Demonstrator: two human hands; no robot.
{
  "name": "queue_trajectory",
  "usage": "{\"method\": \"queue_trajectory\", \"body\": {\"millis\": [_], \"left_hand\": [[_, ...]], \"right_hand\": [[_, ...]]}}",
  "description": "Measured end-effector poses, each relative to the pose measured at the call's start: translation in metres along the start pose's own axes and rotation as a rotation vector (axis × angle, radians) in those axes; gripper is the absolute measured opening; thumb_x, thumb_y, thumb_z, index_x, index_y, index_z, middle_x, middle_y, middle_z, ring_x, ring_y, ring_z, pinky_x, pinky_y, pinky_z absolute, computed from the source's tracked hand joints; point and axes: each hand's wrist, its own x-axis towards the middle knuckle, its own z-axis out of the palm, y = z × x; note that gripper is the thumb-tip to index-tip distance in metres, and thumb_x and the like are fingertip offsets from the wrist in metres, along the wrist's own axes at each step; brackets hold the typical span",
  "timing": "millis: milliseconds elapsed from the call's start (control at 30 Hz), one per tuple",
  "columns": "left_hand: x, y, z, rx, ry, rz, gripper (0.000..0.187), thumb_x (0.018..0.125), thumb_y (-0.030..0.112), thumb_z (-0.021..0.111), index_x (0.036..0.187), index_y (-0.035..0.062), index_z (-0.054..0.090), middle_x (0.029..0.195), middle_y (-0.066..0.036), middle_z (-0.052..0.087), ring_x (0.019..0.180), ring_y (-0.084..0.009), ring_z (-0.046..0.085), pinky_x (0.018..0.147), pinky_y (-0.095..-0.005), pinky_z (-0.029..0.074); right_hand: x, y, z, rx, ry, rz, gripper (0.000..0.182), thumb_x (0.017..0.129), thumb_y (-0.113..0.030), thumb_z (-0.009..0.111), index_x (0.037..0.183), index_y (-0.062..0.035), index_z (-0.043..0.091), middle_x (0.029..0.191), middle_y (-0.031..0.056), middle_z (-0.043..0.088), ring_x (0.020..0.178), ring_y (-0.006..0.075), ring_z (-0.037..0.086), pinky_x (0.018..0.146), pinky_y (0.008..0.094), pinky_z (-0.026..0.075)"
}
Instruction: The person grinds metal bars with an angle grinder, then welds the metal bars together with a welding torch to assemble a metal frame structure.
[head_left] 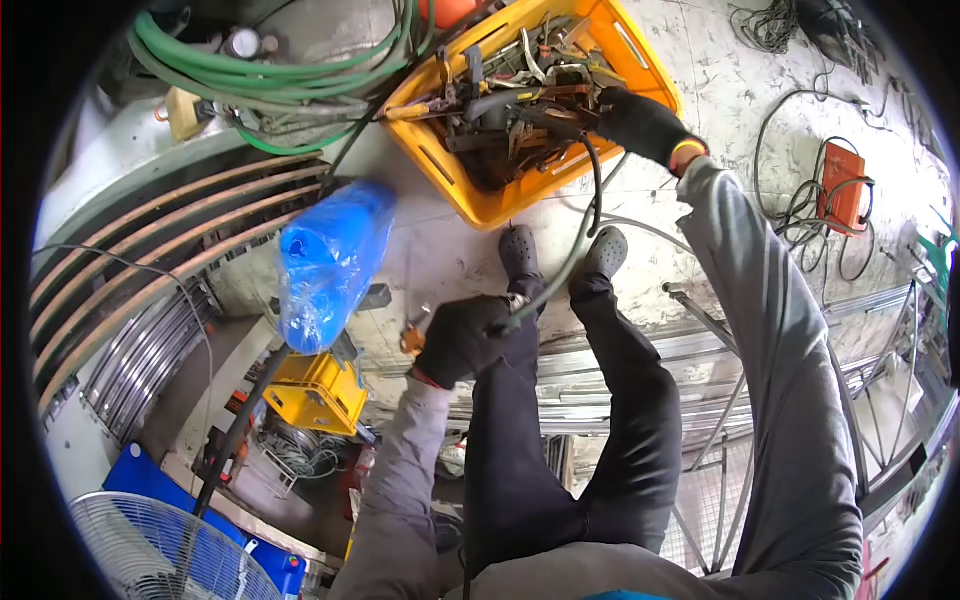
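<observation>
My left hand [460, 342], in a black glove, is closed around a thick grey-green cable [560, 278] in front of my left thigh. From there the cable curves up toward a yellow crate [452, 178]. My right hand [645, 122], also in a black glove, reaches over the crate's right side with its fingers bent in among the metal tools [525, 95]. Its fingertips merge with the dark tools, and I cannot tell what they grip. Clamps and other worn tools lie heaped inside the crate. A black cable [597, 185] hangs over the rim below my right hand.
Coiled green hose [270, 75] lies upper left, above curved slatted parts [170, 235]. A plastic-wrapped blue object [335, 255] stands left of my feet, near a smaller yellow crate [318, 392]. An orange box [842, 187] with cables lies right. Metal bars [590, 370] run behind my legs; a fan [165, 550] stands lower left.
</observation>
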Motion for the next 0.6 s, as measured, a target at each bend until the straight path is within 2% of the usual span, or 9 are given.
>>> {"method": "queue_trajectory", "body": {"millis": [33, 67, 333, 367, 433, 500, 533, 567, 600], "left_hand": [[-0.002, 0.014, -0.001, -0.028, -0.03, -0.012, 0.02, 0.086, 0.025, 0.082, 0.083, 0.0108, 0.068, 0.075, -0.013, 0.064, 0.067, -0.0364, 0.065, 0.061, -0.0454, 0.051], [-0.006, 0.024, 0.0, -0.027, -0.041, 0.006, 0.018, 0.085, 0.023, 0.083, 0.087, 0.0105, 0.07, 0.076, -0.013, 0.065, 0.067, -0.0365, 0.066, 0.062, -0.0454, 0.051], [-0.031, 0.068, -0.01, 0.057, -0.109, 0.047, 0.023, 0.08, 0.023, 0.085, 0.096, 0.0111, 0.075, 0.081, -0.009, 0.068, 0.072, -0.0327, 0.07, 0.064, -0.0463, 0.055], [-0.033, 0.072, -0.015, 0.065, -0.143, 0.029, 0.023, 0.08, 0.023, 0.085, 0.097, 0.0114, 0.075, 0.082, -0.008, 0.068, 0.073, -0.0323, 0.071, 0.065, -0.046, 0.056], [-0.032, 0.077, -0.023, 0.062, -0.224, -0.002, 0.021, 0.082, 0.022, 0.083, 0.097, 0.0111, 0.074, 0.083, -0.009, 0.069, 0.075, -0.033, 0.071, 0.066, -0.0464, 0.056], [-0.034, 0.071, -0.021, 0.072, -0.126, -0.032, 0.03, 0.087, 0.017, 0.078, 0.117, 0.0115, 0.079, 0.081, -0.015, 0.069, 0.069, -0.0334, 0.069, 0.063, -0.0426, 0.055], [-0.042, 0.055, -0.012, 0.058, -0.106, -0.111, 0.024, 0.092, 0.018, 0.077, 0.113, 0.0079, 0.076, 0.08, -0.016, 0.069, 0.069, -0.0338, 0.069, 0.062, -0.042, 0.053], [-0.041, 0.05, -0.009, 0.05, -0.11, -0.083, 0.024, 0.092, 0.018, 0.077, 0.113, 0.0079, 0.076, 0.08, -0.016, 0.069, 0.069, -0.0338, 0.069, 0.062, -0.042, 0.053], [-0.038, 0.05, -0.009, -0.013, -0.127, -0.165, 0.022, 0.093, 0.018, 0.076, 0.111, 0.0063, 0.075, 0.08, -0.017, 0.069, 0.069, -0.0339, 0.069, 0.062, -0.0417, 0.053]], "right_hand": [[-0.004, -0.025, -0.007, 0.279, -0.053, 0.403, 0.051, 0.095, -0.05, 0.07, 0.131, -0.0132, 0.072, 0.118, 0.017, 0.079, 0.117, 0.0388, 0.073, 0.098, 0.0456, 0.059], [-0.001, -0.03, 0.001, 0.253, -0.032, 0.453, 0.055, 0.094, -0.051, 0.07, 0.138, -0.0173, 0.069, 0.126, 0.0164, 0.077, 0.12, 0.0385, 0.072, 0.102, 0.0502, 0.057], [0.03, -0.047, 0.094, 0.029, -0.188, 0.484, 0.042, 0.101, -0.039, 0.061, 0.142, -0.0331, 0.068, 0.127, 0.011, 0.077, 0.114, 0.0353, 0.076, 0.089, 0.0524, 0.061], [0.024, -0.044, 0.104, 0.09, 0.03, 0.349, 0.039, 0.099, -0.04, 0.065, 0.137, -0.0282, 0.07, 0.11, 0.0134, 0.08, 0.101, 0.0394, 0.077, 0.084, 0.0529, 0.06], [0.024, -0.039, 0.084, 0.189, -0.019, 0.149, 0.037, 0.1, -0.038, 0.064, 0.134, -0.0255, 0.072, 0.11, 0.0149, 0.079, 0.101, 0.04, 0.076, 0.084, 0.0541, 0.06], [0.007, -0.055, 0.043, 0.317, 0.01, 0.337, 0.034, 0.1, -0.035, 0.065, 0.131, -0.0229, 0.074, 0.11, 0.0171, 0.078, 0.1, 0.0415, 0.075, 0.084, 0.0536, 0.06], [-0.007, -0.046, 0.042, 0.237, 0.064, 0.175, 0.03, 0.101, -0.031, 0.064, 0.126, -0.0175, 0.075, 0.108, 0.0195, 0.077, 0.098, 0.0433, 0.074, 0.084, 0.0518, 0.059], [-0.039, -0.072, -0.009, 0.431, 0.131, 0.271, 0.029, 0.102, -0.026, 0.064, 0.124, -0.0122, 0.075, 0.107, 0.0195, 0.077, 0.093, 0.0425, 0.074, 0.081, 0.0462, 0.06], [-0.066, -0.095, -0.047, 0.53, 0.133, 0.411, 0.03, 0.103, -0.021, 0.064, 0.129, -0.0114, 0.074, 0.105, 0.0169, 0.078, 0.086, 0.0333, 0.075, 0.078, 0.0405, 0.058]]}}
